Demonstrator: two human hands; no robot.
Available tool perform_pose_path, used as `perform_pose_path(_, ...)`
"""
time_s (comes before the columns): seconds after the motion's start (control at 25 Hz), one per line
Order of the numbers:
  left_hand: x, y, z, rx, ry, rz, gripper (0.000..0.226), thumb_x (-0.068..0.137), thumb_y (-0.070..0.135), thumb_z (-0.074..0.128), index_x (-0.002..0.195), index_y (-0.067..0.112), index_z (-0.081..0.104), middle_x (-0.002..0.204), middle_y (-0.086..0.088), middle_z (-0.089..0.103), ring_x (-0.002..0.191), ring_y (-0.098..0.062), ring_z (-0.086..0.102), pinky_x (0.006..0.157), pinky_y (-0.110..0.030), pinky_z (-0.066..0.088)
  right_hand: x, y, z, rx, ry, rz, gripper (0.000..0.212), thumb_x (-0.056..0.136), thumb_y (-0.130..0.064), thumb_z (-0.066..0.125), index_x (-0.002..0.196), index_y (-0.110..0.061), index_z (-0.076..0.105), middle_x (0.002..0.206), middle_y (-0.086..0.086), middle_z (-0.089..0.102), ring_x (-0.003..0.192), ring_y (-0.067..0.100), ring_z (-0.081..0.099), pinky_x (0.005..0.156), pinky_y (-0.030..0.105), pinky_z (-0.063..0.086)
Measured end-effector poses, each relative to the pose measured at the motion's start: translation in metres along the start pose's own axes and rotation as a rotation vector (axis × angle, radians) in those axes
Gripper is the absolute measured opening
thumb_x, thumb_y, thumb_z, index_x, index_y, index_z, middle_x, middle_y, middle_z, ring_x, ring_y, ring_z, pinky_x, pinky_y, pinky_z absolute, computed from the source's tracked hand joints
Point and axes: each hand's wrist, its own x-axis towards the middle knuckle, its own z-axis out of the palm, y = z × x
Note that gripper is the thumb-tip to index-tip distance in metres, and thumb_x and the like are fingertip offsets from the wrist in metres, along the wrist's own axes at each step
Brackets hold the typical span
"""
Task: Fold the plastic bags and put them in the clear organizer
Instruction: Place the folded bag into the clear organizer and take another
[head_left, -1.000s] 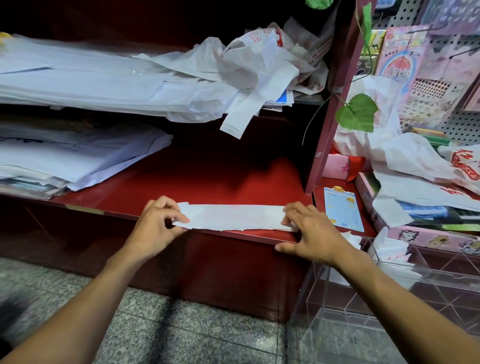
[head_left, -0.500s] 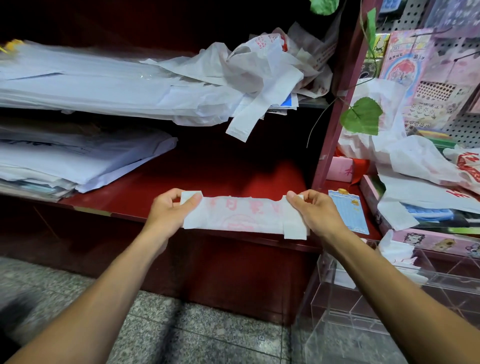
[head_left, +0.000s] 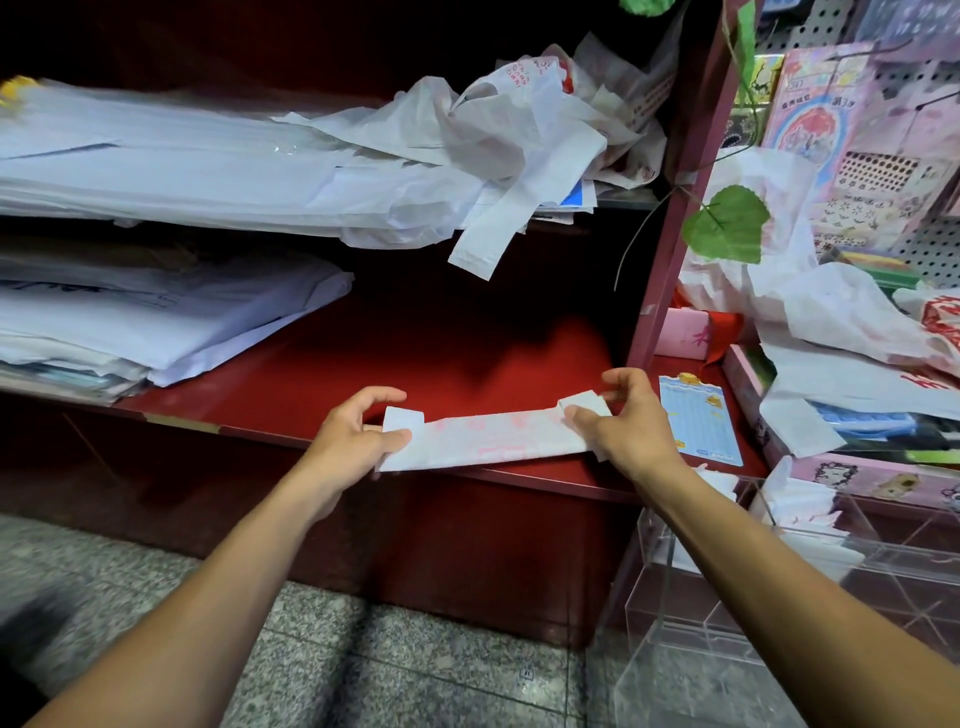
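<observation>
We're looking down at a dark red shelf (head_left: 467, 358), its front edge running across the middle of the view, with grey speckled stone floor (head_left: 415, 670) below. On the left of that shelf sits a flat stack of white bags (head_left: 156, 332), and the upper shelf carries a longer stack (head_left: 182, 166) that ends in a crumpled heap of bags (head_left: 530, 130), one handle strip dangling over the edge. A red upright post (head_left: 675, 208) splits the unit, with a green leaf (head_left: 727, 223) hanging just beside it. Right of the post there's a pegboard (head_left: 924, 249) with colourful sticker packs (head_left: 831, 130), more loose white bags with red print (head_left: 857, 322), and a small blue card (head_left: 698, 421) lying flat on the ledge.

Low on the right stands the clear organizer (head_left: 727, 623), walls see-through, divided into compartments. White folded bags (head_left: 800, 514) show in its upper part; exactly which compartment I can't tell.

Now the action: the folded bag (head_left: 493, 436), a long narrow white strip with faint pink print, stretches along the shelf's front edge. The left hand (head_left: 353, 436) pinches its left end, thumb on top, fingers curled above a small raised flap. The right hand (head_left: 628, 421) pinches the right end between thumb and fingers, another flap sticking up there. The strip spans between the two hands, slightly tilted, its near edge overhanging the shelf lip.
</observation>
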Motion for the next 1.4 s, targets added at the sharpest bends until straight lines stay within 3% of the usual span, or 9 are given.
perform_pose_path(0.16,0.0,0.001,0.011,-0.037,0.246,-0.021,0.028,0.083,-0.006,0.063,0.089,0.022,0.063,0.095,-0.014,0.069,0.049,-0.014,0.061,0.04,-0.023,0.039,-0.007,0.001,-0.001,-0.395,0.18,-0.278,0.029,0.091,-0.028,0.063,0.117,-0.017,0.055,0.12,0.005,0.055,0.11,0.028,0.052,0.095,0.043,0.043)
perform_pose_path(0.28,-0.002,0.007,0.019,-0.069,0.298,-0.084,0.032,0.081,-0.002,0.066,0.106,0.017,0.061,0.105,-0.013,0.067,0.053,-0.016,0.064,0.038,-0.022,0.041,-0.023,-0.005,0.007,-0.501,-0.003,-0.513,0.027,0.091,-0.029,0.057,0.117,-0.018,0.056,0.118,0.003,0.058,0.105,0.028,0.055,0.092,0.044,0.045)
perform_pose_path(0.48,-0.026,0.021,0.039,0.047,-0.154,-0.141,0.08,0.086,0.014,0.073,0.151,0.024,0.028,0.107,-0.008,0.072,0.063,-0.024,0.071,0.042,-0.024,0.043,-0.052,-0.005,0.027,-0.848,-0.485,-0.725,0.07,0.085,-0.053,0.054,0.147,-0.032,0.029,0.151,-0.007,0.034,0.126,0.02,0.042,0.098,0.04,0.034)
perform_pose_path(0.64,-0.039,0.029,0.044,0.057,-0.371,-0.154,0.074,0.095,0.029,0.061,0.155,0.026,0.017,0.091,-0.015,0.075,0.062,-0.027,0.071,0.043,-0.025,0.041,-0.051,0.002,0.027,-0.908,-0.46,-0.76,0.066,0.086,-0.046,0.062,0.144,-0.031,0.035,0.142,-0.005,0.041,0.124,0.02,0.043,0.097,0.036,0.032)
perform_pose_path(0.8,-0.028,0.013,0.026,0.395,-0.158,0.213,0.054,0.079,0.021,0.06,0.127,0.043,0.051,0.076,0.009,0.066,0.06,-0.008,0.055,0.06,-0.029,0.044,-0.05,0.007,0.019,-0.777,-0.391,-0.755,0.033,0.086,-0.032,0.062,0.117,-0.025,0.053,0.12,-0.009,0.056,0.112,0.016,0.053,0.086,0.03,0.034)
perform_pose_path(0.92,-0.027,-0.003,0.022,0.833,-0.208,0.574,0.082,0.069,0.008,0.063,0.139,0.044,0.039,0.132,0.026,0.044,0.118,-0.003,0.042,0.095,-0.028,0.035,-0.051,0.009,0.017,-0.701,-0.387,-0.767,0.019,0.087,-0.032,0.058,0.104,-0.024,0.055,0.102,-0.012,0.059,0.098,0.014,0.057,0.081,0.03,0.038)
perform_pose_path(1.0,-0.029,-0.008,0.032,0.904,-0.261,0.656,0.079,0.079,0.009,0.068,0.145,0.039,0.038,0.147,0.023,0.035,0.135,-0.002,0.028,0.098,-0.028,0.025,-0.05,0.009,0.017,-0.678,-0.39,-0.765,0.019,0.087,-0.032,0.056,0.104,-0.024,0.056,0.101,-0.012,0.06,0.097,0.013,0.057,0.085,0.033,0.042)
perform_pose_path(1.16,-0.021,-0.016,0.043,0.757,-0.141,0.746,0.041,0.086,0.013,0.071,0.122,0.031,0.064,0.118,0.016,0.062,0.115,-0.011,0.053,0.094,-0.034,0.041,-0.053,0.016,0.015,-0.678,-0.411,-0.753,0.043,0.088,-0.033,0.059,0.128,-0.022,0.048,0.125,-0.004,0.061,0.116,0.019,0.055,0.096,0.039,0.042)
perform_pose_path(1.4,-0.02,-0.017,0.051,0.702,-0.047,0.813,0.025,0.08,0.015,0.08,0.102,0.024,0.077,0.108,0.029,0.061,0.094,-0.016,0.057,0.088,-0.023,0.045,-0.055,0.026,0.016,-0.742,-0.262,-0.857,0.026,0.093,-0.035,0.048,0.106,-0.025,0.068,0.108,-0.007,0.06,0.092,0.019,0.051,0.075,0.031,0.037)
